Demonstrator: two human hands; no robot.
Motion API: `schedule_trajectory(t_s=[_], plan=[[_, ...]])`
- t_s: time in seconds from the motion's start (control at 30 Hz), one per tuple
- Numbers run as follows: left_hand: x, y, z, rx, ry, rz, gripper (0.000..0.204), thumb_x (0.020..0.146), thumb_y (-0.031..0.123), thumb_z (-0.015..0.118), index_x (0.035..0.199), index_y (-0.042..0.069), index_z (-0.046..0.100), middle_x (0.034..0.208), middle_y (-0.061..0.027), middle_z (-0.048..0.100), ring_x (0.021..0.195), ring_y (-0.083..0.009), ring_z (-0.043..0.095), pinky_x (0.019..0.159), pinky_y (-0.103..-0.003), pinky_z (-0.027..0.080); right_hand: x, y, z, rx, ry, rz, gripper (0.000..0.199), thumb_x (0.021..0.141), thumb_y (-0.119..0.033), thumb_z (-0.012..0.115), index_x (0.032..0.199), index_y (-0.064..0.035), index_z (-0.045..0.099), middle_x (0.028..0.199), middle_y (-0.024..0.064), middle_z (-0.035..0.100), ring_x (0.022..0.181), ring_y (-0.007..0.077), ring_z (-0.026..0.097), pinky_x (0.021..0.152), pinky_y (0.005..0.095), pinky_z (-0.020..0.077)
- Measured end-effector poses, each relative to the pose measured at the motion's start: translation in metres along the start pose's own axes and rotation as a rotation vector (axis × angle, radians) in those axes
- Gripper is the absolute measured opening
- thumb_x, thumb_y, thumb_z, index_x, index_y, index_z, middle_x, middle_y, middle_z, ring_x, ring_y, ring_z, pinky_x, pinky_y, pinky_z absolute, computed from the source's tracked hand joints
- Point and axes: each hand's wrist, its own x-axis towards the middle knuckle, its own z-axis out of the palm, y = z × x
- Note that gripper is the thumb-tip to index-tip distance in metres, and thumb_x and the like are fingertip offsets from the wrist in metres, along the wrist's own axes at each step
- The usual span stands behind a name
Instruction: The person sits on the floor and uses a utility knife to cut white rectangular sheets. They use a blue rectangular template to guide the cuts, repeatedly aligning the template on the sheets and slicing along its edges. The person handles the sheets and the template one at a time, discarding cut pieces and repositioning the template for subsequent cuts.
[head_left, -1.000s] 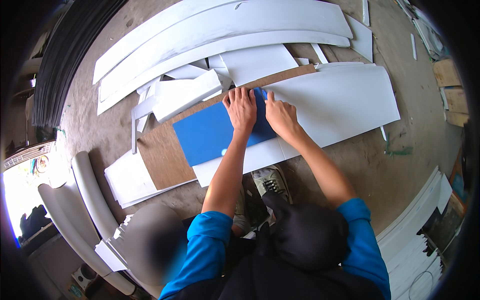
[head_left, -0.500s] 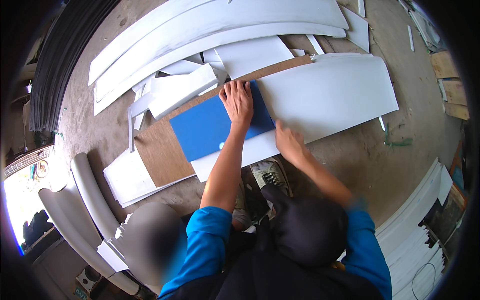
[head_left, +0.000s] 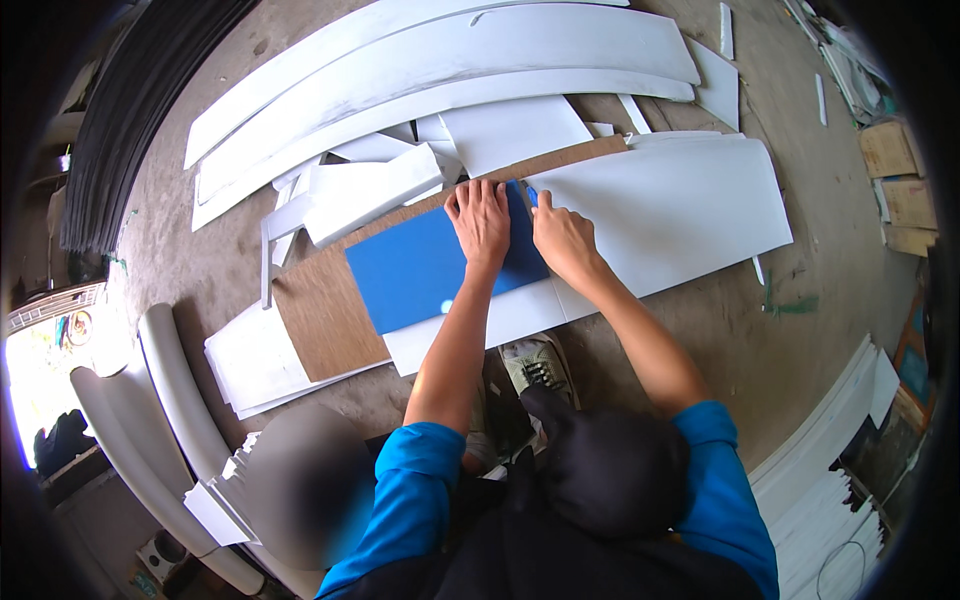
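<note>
My left hand [head_left: 481,222] presses down on a blue rectangular panel [head_left: 410,265], its fingers spread toward the panel's far edge. The panel lies across a white sheet [head_left: 665,205], which rests on a brown wooden board [head_left: 325,315]. In my right hand [head_left: 566,240] is a small blue cutter knife [head_left: 532,195], its tip at the sheet beside the panel's far right corner. Closer to me, a thin line crosses the sheet's near strip, just right of the panel. The fingers of my right hand partly hide the cutter's handle.
Long white sheets [head_left: 450,60] and white offcuts lie beyond the board. Grey-white curved panels [head_left: 185,390] stand at the lower left, with dark stacked strips [head_left: 130,110] at the far left. White strips [head_left: 820,500] are piled lower right. My shoe [head_left: 540,365] is near the board's edge.
My right hand has moved away from me along the blue panel's right edge, from its near corner to its far corner. The left hand stays pressed on the panel.
</note>
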Motion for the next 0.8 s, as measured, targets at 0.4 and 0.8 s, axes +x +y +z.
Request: schedule_trajectory(t_s=[0.4, 0.8], plan=[[-0.001, -0.001, 0.0, -0.014, -0.015, -0.014, 0.02, 0.087, 0.023, 0.045, 0.087, 0.006, 0.055, 0.085, -0.0072, 0.053, 0.093, -0.0235, 0.048, 0.086, -0.039, 0.031, 0.023, -0.002, 0.023, 0.034, -0.02, 0.02, 0.026, 0.081, -0.011, 0.044, 0.1, 0.0059, 0.045, 0.066, 0.0204, 0.061, 0.064, 0.0344, 0.063, 0.055, 0.0415, 0.0506], [-0.002, 0.002, -0.001, -0.004, -0.013, -0.028, 0.021, 0.088, 0.023, 0.043, 0.087, 0.007, 0.056, 0.088, -0.0072, 0.052, 0.095, -0.0229, 0.047, 0.087, -0.04, 0.03, -0.127, 0.018, 0.021, 0.067, -0.315, 0.104, 0.015, 0.081, -0.007, 0.041, 0.093, 0.0021, 0.041, 0.064, 0.0236, 0.059, 0.063, 0.0397, 0.06, 0.057, 0.0464, 0.0488]])
